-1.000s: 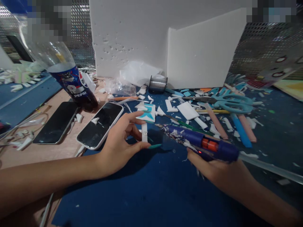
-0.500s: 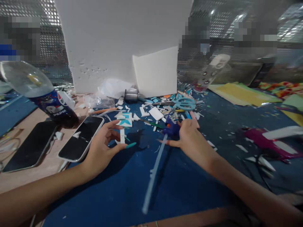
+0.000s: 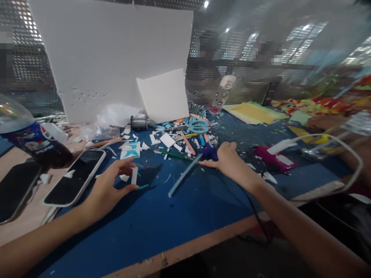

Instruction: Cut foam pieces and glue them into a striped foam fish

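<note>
Between the fingertips and thumb of my left hand [image 3: 106, 185] is a small white foam strip [image 3: 134, 176], held upright just above the blue tabletop. My right hand [image 3: 234, 164] is closed around a dark blue hot glue gun [image 3: 209, 151], mostly hidden behind my fingers. A long translucent glue stick [image 3: 184, 176] sticks out of it toward the lower left. Beyond my left hand lies a white piece with a light-blue pattern [image 3: 130, 150]. White foam scraps [image 3: 167, 140] and light-blue scissors [image 3: 197, 127] are beyond the glue gun.
Two phones, one white-edged [image 3: 75, 177] and one dark [image 3: 17, 189], lie left beside a Pepsi bottle [image 3: 37, 144]. White foam boards [image 3: 116, 46] stand behind. A magenta tool [image 3: 274, 158] with a cable and another person's arm [image 3: 327, 122] are at right.
The view has swung right, so everything sits further left in it. The glue stick now slants more to the left and looks shorter. Both hands keep their holds.
</note>
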`<state>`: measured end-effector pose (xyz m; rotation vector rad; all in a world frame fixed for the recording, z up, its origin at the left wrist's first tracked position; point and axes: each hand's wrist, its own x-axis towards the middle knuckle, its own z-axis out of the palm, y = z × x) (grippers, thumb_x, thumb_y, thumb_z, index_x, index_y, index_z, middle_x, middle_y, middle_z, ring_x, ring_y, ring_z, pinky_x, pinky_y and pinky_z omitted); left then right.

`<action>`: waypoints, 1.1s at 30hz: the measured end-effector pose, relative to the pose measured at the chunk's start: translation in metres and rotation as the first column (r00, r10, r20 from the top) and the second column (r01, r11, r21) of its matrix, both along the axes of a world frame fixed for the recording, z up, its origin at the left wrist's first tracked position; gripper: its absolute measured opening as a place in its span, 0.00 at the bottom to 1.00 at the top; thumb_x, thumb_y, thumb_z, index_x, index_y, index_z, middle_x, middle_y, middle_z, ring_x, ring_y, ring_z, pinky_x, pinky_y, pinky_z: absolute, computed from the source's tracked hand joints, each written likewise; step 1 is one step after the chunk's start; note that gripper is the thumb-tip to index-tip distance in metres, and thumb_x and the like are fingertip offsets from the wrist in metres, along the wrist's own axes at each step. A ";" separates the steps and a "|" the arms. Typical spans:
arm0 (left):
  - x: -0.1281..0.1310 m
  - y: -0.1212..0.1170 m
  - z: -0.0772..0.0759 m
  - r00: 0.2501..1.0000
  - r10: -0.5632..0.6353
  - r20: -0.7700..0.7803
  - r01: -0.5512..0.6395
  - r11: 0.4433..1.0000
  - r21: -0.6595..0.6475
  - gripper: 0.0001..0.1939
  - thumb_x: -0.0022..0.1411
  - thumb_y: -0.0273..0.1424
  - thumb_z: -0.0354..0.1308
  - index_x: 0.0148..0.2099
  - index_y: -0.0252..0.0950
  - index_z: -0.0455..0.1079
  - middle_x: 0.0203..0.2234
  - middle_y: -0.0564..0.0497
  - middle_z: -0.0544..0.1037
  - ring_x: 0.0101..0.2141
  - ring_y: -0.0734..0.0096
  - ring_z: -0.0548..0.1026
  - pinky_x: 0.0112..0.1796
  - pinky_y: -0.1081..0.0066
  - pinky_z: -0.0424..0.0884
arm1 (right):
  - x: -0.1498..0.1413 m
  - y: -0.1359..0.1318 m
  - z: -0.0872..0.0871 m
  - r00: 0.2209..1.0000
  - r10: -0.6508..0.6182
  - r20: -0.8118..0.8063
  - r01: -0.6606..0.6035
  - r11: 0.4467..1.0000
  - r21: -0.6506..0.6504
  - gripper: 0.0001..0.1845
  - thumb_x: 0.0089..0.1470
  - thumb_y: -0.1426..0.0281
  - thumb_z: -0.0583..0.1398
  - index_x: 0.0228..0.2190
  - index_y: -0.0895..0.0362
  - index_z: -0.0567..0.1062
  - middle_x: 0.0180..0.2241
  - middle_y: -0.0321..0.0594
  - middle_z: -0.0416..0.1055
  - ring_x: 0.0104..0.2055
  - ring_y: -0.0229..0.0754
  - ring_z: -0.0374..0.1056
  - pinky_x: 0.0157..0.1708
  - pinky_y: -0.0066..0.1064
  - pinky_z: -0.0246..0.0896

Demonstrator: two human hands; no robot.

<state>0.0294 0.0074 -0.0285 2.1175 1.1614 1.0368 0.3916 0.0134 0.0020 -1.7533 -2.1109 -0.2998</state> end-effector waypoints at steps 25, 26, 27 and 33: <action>-0.005 0.002 0.011 0.948 -0.050 0.313 0.066 0.997 -0.040 0.39 0.47 0.37 0.70 0.58 0.36 0.56 0.43 0.42 0.76 0.53 0.55 0.68 0.57 0.47 0.53 | -0.175 0.022 0.017 0.466 0.220 -0.857 -0.782 0.556 -0.283 0.29 0.51 0.42 0.51 0.21 0.56 0.61 0.18 0.35 0.67 0.17 0.31 0.55 0.18 0.26 0.50; -0.004 0.001 0.011 0.946 -0.050 0.319 0.068 0.997 -0.045 0.40 0.47 0.37 0.70 0.58 0.36 0.56 0.42 0.43 0.77 0.53 0.56 0.69 0.57 0.47 0.54 | -0.175 0.022 0.015 0.458 0.210 -0.864 -0.785 0.551 -0.282 0.28 0.51 0.43 0.53 0.21 0.56 0.61 0.17 0.34 0.66 0.16 0.30 0.55 0.18 0.26 0.50; -0.004 0.001 0.012 0.944 -0.055 0.326 0.075 0.996 -0.049 0.40 0.46 0.36 0.71 0.58 0.36 0.56 0.41 0.43 0.77 0.52 0.56 0.69 0.57 0.47 0.54 | -0.176 0.023 0.014 0.452 0.202 -0.869 -0.789 0.545 -0.284 0.28 0.50 0.44 0.54 0.20 0.56 0.61 0.17 0.33 0.66 0.16 0.30 0.55 0.18 0.25 0.49; 0.000 0.000 0.013 0.918 -0.075 0.390 0.127 0.986 -0.110 0.40 0.46 0.33 0.71 0.58 0.34 0.57 0.40 0.43 0.79 0.50 0.57 0.72 0.58 0.48 0.52 | -0.172 0.026 0.010 0.441 0.205 -0.874 -0.804 0.524 -0.283 0.24 0.52 0.47 0.56 0.25 0.57 0.64 0.19 0.32 0.66 0.18 0.31 0.56 0.19 0.25 0.51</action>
